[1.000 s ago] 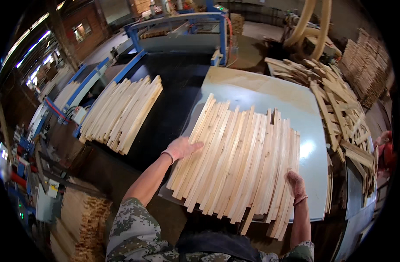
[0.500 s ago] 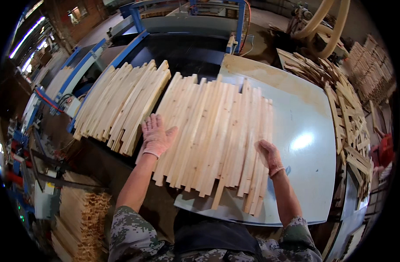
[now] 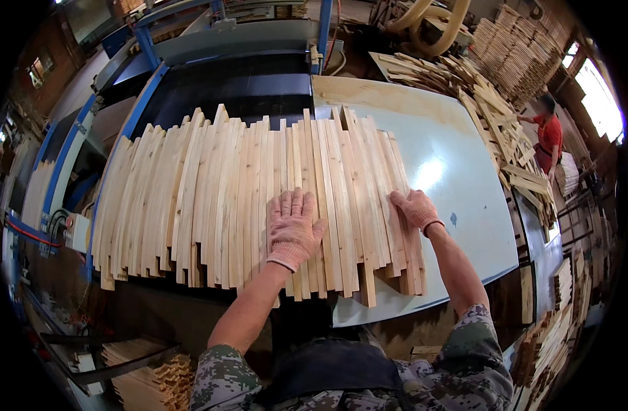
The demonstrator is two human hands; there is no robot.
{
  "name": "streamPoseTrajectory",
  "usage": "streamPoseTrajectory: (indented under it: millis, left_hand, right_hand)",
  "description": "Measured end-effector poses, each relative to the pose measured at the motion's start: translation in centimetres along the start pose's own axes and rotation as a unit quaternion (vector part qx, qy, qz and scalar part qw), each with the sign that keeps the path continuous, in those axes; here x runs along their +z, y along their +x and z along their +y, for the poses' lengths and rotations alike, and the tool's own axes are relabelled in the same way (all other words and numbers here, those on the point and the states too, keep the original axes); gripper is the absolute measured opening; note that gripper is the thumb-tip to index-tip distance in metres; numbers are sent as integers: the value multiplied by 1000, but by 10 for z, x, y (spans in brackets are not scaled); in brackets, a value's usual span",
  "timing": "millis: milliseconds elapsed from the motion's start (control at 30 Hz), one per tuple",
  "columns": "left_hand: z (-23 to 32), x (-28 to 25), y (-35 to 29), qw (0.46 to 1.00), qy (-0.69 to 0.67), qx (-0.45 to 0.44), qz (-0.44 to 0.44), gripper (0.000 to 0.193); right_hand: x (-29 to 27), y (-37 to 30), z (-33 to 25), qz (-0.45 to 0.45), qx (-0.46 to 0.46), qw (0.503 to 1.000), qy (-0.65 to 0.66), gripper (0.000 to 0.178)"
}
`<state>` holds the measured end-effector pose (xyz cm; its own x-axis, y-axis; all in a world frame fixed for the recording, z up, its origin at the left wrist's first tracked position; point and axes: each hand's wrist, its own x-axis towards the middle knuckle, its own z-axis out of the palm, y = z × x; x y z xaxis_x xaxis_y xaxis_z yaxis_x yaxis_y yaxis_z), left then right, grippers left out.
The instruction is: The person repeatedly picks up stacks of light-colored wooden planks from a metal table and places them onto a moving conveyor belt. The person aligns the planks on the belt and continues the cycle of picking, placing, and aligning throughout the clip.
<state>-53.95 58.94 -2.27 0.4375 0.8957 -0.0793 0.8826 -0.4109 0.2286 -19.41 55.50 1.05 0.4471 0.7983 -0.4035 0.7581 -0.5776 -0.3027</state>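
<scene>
A wide row of pale wooden strips [image 3: 245,178] lies side by side, spanning the dark conveyor belt [image 3: 225,89] and the light grey tabletop [image 3: 458,212]. Their ends are uneven. My left hand [image 3: 294,226], in a pinkish knit glove, rests flat on top of the strips right of the middle, fingers stretched out. At the row's right edge, my right hand [image 3: 418,209], gloved alike, bends its fingers over the outermost strips. Some of its fingertips are hidden.
A blue-framed machine [image 3: 146,44] stands beyond the belt. Loose wood scraps [image 3: 499,116] are heaped at the far right, where a person in a red top [image 3: 550,137] stands. Stacked boards [image 3: 146,377] sit at the lower left.
The right-hand batch of strips has moved left against the other batch, closing the gap between them. My left hand has shifted from that gap onto the strips. The view has turned right.
</scene>
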Motion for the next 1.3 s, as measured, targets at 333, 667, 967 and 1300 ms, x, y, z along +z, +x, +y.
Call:
streamPoseTrajectory:
  millis: [333, 667, 967, 1300]
  left_hand:
    - [-11, -5, 5, 995, 46, 73, 59, 70]
    - [-5, 1, 0, 994, 97, 46, 31, 70]
    - [0, -5, -2, 994, 79, 54, 51, 70]
    - [-29, -12, -1, 998, -47, 29, 29, 78]
  right_hand:
    - [70, -5, -153, 164, -290, 941, -58, 82]
    - [76, -1, -168, 160, -239, 957, -49, 75]
    - [63, 3, -136, 181, -219, 956, -69, 79]
    - [59, -39, -159, 202, -324, 923, 51, 75]
